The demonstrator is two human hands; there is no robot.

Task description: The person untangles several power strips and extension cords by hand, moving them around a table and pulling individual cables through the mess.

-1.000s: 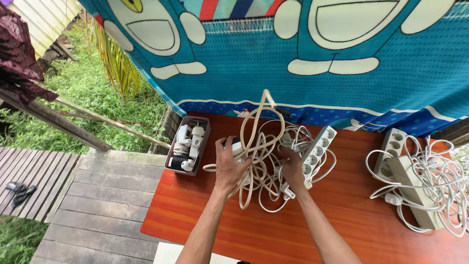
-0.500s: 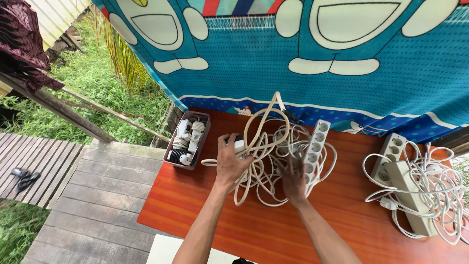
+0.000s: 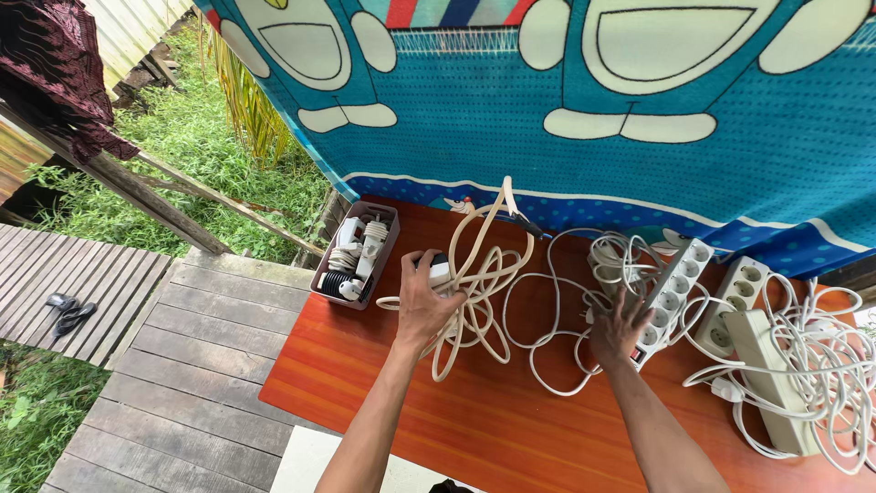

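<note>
My left hand [image 3: 422,305] grips a bundle of thick cream cable [image 3: 476,274] with a white plug block at its top, on the orange table [image 3: 474,420]. One loop of that cable sticks up towards the blue cloth. My right hand [image 3: 619,330], fingers spread, presses on a white power strip [image 3: 673,289] and its thin white cord [image 3: 558,315], which lie to the right of the cream bundle. The two cable heaps are now apart, with a thin cord loop trailing between them.
A small grey box [image 3: 357,256] of white plugs and adapters sits at the table's left edge. More power strips and tangled white cords [image 3: 794,347] fill the right side. A blue cartoon cloth [image 3: 584,100] hangs behind. Wooden decking [image 3: 173,365] and grass lie left.
My right hand has dragged the white power strip and its thin cord to the right, out of the tangle. My left hand has stayed on the cream cable bundle.
</note>
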